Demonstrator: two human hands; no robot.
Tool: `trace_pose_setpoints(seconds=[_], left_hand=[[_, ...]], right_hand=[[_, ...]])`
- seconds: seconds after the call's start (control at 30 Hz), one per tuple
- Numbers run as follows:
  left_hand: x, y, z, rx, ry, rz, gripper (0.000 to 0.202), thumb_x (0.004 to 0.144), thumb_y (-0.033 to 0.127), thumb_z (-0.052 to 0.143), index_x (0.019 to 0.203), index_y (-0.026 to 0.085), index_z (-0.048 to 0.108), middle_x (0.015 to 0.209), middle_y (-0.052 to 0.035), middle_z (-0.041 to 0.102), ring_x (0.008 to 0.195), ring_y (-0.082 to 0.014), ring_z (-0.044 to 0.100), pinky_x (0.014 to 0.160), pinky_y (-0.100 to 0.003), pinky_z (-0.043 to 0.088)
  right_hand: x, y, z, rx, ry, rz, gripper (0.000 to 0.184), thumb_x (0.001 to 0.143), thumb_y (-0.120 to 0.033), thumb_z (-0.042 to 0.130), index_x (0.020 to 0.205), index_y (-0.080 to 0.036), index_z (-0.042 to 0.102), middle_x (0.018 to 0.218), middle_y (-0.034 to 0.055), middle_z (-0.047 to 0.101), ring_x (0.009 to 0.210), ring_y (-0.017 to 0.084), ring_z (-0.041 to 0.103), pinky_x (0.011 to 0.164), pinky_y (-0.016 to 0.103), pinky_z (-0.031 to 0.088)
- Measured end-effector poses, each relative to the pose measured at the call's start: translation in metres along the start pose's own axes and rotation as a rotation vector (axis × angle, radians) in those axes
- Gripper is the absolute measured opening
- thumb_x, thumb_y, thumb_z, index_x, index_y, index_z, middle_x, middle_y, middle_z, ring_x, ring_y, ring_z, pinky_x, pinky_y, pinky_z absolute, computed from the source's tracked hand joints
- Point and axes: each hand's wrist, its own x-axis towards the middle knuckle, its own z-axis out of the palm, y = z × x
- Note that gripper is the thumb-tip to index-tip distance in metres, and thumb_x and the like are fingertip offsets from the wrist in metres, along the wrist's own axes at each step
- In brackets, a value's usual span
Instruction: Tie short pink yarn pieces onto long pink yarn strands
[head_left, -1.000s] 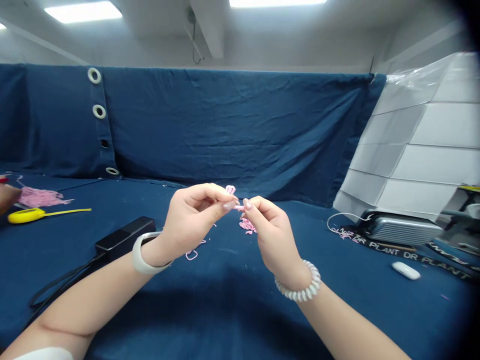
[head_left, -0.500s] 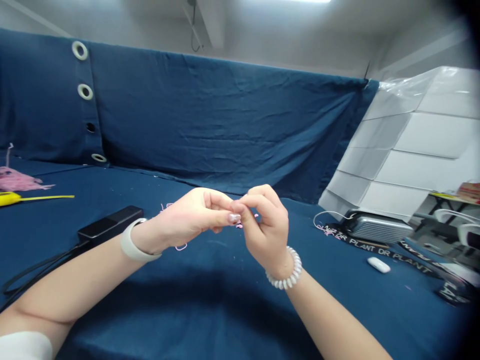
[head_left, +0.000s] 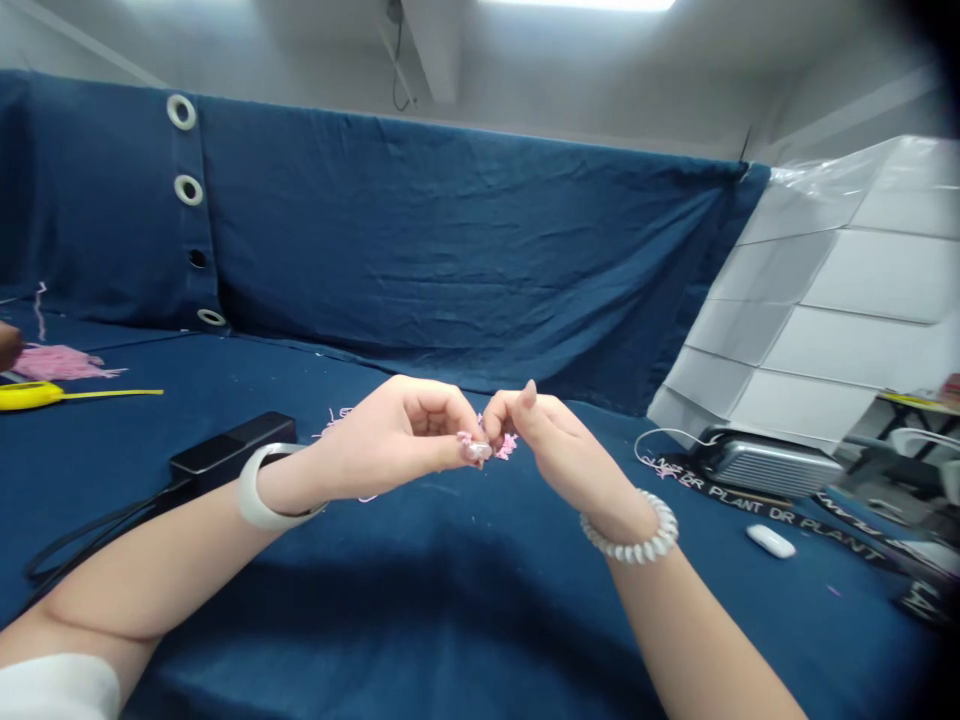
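Note:
My left hand (head_left: pixel 397 435) and my right hand (head_left: pixel 551 445) meet above the blue cloth table (head_left: pixel 450 600), fingertips touching. Both pinch a small piece of pink yarn (head_left: pixel 480 447) between thumb and fingers. A pink tuft shows just beside my right fingers. A white bangle sits on my left wrist, a white coil band on my right wrist. More pink yarn scraps (head_left: pixel 337 415) lie on the cloth behind my left hand.
A black power brick (head_left: pixel 229 452) with a cable lies at left. A yellow tape measure (head_left: pixel 30 395) and a pink yarn bundle (head_left: pixel 56 362) sit at far left. At right are a silver device (head_left: pixel 772 462), a printed black strap (head_left: pixel 787 505), a small white object (head_left: pixel 770 541) and white foam blocks (head_left: pixel 832 300).
Both hands dropped a little and closed together. My right hand turned from fingers curled over the yarn to palm facing left, wrist lower and further right. The view shifted slightly.

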Motion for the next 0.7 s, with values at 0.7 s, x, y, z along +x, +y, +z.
trace_pose_setpoints(seconds=[0.7], left_hand=[[-0.007,-0.001,0.009,0.039,0.185,0.125,0.009,0.072,0.014,0.070,0.066,0.016,0.064,0.062,0.0017,0.068,0.054,-0.0082,0.060,0.047,-0.015,0.045]], right_hand=[[-0.008,-0.019,0.003,-0.031,0.039,0.028,0.031,0.089,-0.032,0.049,0.062,-0.016,0.050,0.061,-0.0018,0.053,0.059,0.009,0.046,0.057,0.021,0.038]])
